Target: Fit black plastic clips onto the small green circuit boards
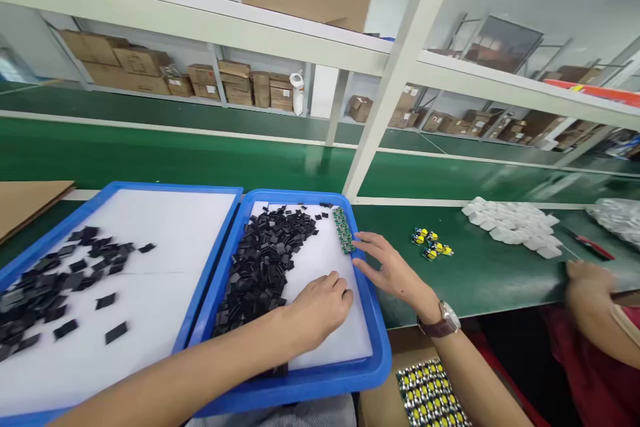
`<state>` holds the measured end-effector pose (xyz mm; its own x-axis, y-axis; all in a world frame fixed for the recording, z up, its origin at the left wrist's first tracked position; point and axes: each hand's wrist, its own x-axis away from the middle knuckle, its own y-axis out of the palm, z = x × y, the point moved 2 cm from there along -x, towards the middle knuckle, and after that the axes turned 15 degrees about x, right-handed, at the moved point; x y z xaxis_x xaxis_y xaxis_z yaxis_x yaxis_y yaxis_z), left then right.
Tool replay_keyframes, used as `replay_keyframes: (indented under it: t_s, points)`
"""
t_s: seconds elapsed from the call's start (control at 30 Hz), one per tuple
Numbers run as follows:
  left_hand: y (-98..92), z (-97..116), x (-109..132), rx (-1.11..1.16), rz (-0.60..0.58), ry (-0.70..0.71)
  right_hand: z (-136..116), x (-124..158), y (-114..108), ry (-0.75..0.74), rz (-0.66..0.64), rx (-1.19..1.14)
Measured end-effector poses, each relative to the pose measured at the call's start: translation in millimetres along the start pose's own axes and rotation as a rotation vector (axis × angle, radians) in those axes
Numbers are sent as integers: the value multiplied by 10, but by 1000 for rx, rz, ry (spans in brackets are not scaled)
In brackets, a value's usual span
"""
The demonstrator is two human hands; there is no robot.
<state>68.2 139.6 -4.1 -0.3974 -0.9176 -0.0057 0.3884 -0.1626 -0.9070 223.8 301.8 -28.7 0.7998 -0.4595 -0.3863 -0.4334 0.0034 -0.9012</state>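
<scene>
My left hand (pixel 320 310) rests knuckles-up on the white liner of the nearer blue tray (pixel 380 353), its fingers curled under beside a heap of small black square parts (pixel 265 257); what they hold is hidden. My right hand (pixel 393 270), with a brown-strapped watch on the wrist, lies over the tray's right rim with fingers stretched out, the fingertips next to a narrow green circuit-board strip (pixel 343 229) in the tray's far right corner.
A second blue tray (pixel 210 267) at the left holds more scattered black parts (pixel 60 280). On the green table lie yellow components (pixel 431 244), a pile of white pieces (pixel 515 223) and a red-handled tool (pixel 593 248). Another person's hand (pixel 587 283) is at the right. A box of yellow-topped parts (pixel 433 393) sits below.
</scene>
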Motion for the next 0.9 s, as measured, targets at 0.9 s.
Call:
replay_keyframes:
  t_s: [0.9]
  points:
    - [242, 66, 1399, 803, 585, -292, -1119, -773, 623, -201, -312, -1]
